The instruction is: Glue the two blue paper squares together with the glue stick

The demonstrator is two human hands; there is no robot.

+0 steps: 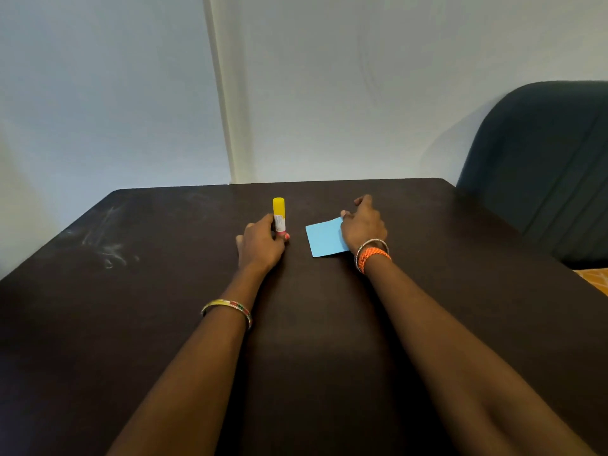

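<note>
- Dark brown wooden table [164, 307] carries everything we see; no box or tray w/ contents in view.
- Our left hand [261, 246] is stretched fwd, fingers wrapped round the lower body of the yellow-capped glue stick w/ white label and red base [279, 214]. Stick stands upright on the table, cap still on, about mid-table toward the far edge.
- Our right hand [363, 227] lies palm down on the right part of the light blue paper square [324, 238], fingers spread & pressing flat, not pinching anything.
- Blue paper lies flat on the table, just right of the glue stick, not touching it. We see 1 visible blue sheet; can't tell if a 2nd lies under it.
- Count: 1 glue stick, 2 hands, both forearms extended side by side.
- Left forearm has 1 gold bangle [227, 307]; right wrist has silver bangles & an orange thread band [373, 253].
- Dark teal padded chair back [543, 159] at right of the table.
</note>
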